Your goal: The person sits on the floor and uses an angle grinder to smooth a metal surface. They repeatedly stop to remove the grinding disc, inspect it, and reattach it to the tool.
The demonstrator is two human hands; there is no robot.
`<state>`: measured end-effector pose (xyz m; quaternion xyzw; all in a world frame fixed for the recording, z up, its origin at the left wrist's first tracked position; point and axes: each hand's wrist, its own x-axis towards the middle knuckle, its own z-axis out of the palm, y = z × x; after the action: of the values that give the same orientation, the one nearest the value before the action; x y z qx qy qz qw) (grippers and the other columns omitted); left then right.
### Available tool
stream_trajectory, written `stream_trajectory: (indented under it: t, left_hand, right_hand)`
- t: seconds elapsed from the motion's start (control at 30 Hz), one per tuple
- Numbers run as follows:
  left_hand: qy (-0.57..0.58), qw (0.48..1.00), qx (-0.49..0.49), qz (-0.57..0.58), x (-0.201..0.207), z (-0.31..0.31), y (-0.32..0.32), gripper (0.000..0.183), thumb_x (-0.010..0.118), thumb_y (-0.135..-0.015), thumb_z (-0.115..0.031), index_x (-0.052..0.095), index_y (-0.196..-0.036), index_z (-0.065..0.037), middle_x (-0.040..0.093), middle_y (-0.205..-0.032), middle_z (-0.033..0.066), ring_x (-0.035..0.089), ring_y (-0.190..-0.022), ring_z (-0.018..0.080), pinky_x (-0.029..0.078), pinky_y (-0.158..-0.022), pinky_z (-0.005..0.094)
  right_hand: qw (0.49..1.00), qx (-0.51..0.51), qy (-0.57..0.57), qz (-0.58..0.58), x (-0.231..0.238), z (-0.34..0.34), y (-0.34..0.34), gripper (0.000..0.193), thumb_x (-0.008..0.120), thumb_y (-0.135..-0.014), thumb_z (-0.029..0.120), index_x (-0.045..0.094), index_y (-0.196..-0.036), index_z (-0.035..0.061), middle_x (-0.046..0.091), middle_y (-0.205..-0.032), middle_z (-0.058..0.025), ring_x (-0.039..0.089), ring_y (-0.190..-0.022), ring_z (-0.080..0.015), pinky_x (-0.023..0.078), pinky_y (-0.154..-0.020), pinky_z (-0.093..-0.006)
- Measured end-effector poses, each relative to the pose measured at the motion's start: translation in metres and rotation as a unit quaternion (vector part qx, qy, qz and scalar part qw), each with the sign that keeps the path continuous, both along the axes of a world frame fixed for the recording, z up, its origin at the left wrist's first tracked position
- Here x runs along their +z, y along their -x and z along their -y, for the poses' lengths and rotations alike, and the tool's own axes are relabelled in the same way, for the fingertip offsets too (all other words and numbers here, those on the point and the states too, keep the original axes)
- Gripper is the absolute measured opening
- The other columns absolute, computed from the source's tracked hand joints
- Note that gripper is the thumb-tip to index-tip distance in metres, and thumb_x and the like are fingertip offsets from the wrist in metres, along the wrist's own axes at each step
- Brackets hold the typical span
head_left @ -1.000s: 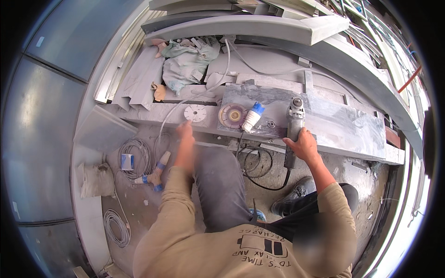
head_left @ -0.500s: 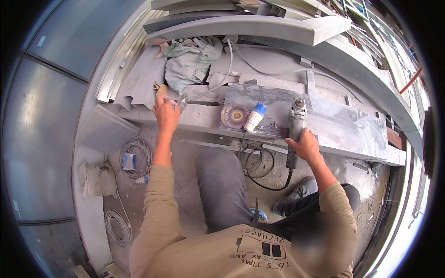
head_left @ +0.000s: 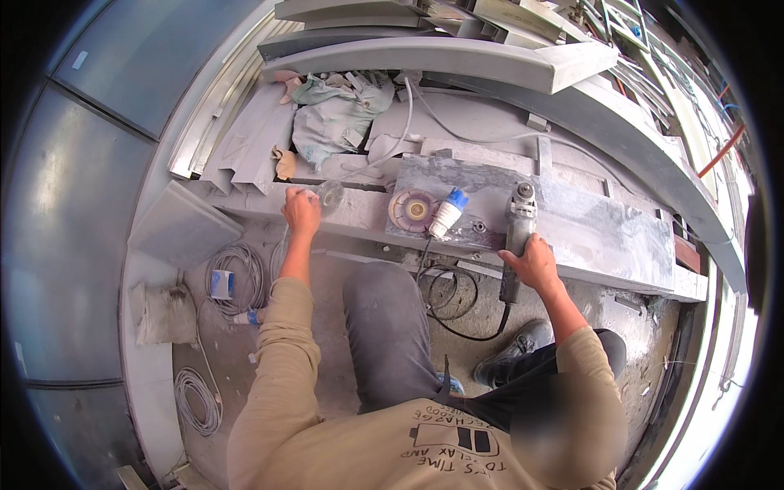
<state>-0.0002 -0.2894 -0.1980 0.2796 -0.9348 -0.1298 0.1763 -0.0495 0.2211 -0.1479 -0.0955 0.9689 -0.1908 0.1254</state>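
Left fingers: closed, by their look, on the near rim of a thin pale disc (head_left: 331,198); the left hand (head_left: 302,214) is over the front beam (head_left: 363,214), left of the slab. The disc is blurred; its exact tilt cannot be told.
Right fingers: wrapped around the body of a grey angle grinder (head_left: 521,220); the right hand (head_left: 535,263) grips it near the slab's front edge.
Grinder position: head resting on the grey slab (head_left: 604,230), rear end overhanging the front edge.
Grinder head: turned upward, its spindle end exposed; no disc is seen on it.
Fitting state: incomplete, in this report's judgement; disc and grinder are both in hand but well apart.
Small ring: the metal ring (head_left: 479,227) lies loose on the slab, left of the grinder, off the spindle.
Second disc: a purplish round disc (head_left: 413,210) lies flat on the slab, touched by neither hand.
Power: the blue-and-white plug (head_left: 448,214) lies on the slab beside the second disc, apparently joined to the grinder's black cord (head_left: 461,331) and seated in no socket.
Floor, left: coiled grey cable (head_left: 260,273) with a blue-and-white connector (head_left: 247,316); no link to the plug is seen.
Behind the beam: crumpled pale cloth (head_left: 339,122).
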Motion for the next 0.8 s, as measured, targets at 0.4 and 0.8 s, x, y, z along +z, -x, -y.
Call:
stream_trajectory:
  t: [0.4,0.8]
  left_hand:
    - [-0.227,0.962,0.017,-0.152,-0.094,0.010,-0.024,0.022,0.074,-0.082,-0.014,0.067,-0.093,0.003,0.071,-0.083,0.0165,0.069,-0.078,0.0310,0.051,-0.073,0.0402]
    - [0.008,0.949,0.001,-0.315,0.020,-0.016,-0.015,0.015,0.064,-0.087,-0.008,0.066,-0.096,0.004,0.068,-0.090,0.0206,0.065,-0.084,0.0377,0.049,-0.075,0.0446]
  right_hand:
    - [1.000,-0.005,0.006,0.008,0.000,0.000,0.000,0.069,0.078,-0.077,0.050,0.055,-0.102,-0.0110,0.063,-0.101,-0.0313,0.064,-0.096,-0.0451,0.053,-0.084,-0.0476]
    - [1.000,-0.004,-0.010,0.008,0.000,0.000,-0.001,0.070,0.077,-0.078,0.051,0.054,-0.103,-0.0103,0.063,-0.102,-0.0305,0.064,-0.096,-0.0448,0.053,-0.084,-0.0477]
